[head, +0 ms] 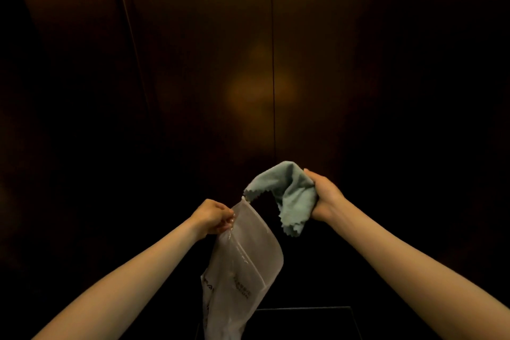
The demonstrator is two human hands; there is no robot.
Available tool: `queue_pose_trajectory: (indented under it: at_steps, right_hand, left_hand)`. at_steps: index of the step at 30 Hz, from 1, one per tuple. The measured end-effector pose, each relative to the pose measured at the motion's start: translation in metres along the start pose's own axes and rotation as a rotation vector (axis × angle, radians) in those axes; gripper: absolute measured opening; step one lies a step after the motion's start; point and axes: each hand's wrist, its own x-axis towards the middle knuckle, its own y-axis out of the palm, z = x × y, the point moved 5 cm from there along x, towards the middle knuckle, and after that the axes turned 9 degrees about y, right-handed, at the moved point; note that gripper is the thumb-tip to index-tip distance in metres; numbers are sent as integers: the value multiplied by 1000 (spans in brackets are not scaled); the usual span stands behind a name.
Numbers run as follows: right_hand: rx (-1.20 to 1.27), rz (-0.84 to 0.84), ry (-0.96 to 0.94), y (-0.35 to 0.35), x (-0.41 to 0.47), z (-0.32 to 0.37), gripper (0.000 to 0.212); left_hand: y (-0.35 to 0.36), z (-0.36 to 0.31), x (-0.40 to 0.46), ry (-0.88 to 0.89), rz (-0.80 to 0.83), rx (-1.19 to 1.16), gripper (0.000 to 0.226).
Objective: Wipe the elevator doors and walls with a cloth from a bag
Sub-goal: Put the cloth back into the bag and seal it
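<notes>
Left hand [214,219] pinches the top edge of the clear plastic bag [242,265], which we see hanging limp below it. Just right, apart from the bag, our right hand [323,196] grips the bunched pale green cloth [289,190]. Closed elevator doors [209,63] stand ahead, dimly lit.

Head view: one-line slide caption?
Facing dim elevator doors, right hand grips a green cloth clear of the plastic bag pinched by the left hand.

Elevator doors [209,63] brushed metal; bag [242,262] glossy plastic; cloth [292,190] soft fabric.
</notes>
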Motion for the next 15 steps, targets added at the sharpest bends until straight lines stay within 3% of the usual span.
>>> queue_pose_trajectory:
  at_steps: [5, 15]
  right_hand:
    - [-174, -145, -122, 0, -3, -7, 22]
    - [-549, -109, -256, 19, -27, -18, 26]
  left_hand:
    - [2, -10, 2, 22, 16, -14, 16]
    - [16, -25, 4, 129, -4, -1, 14]
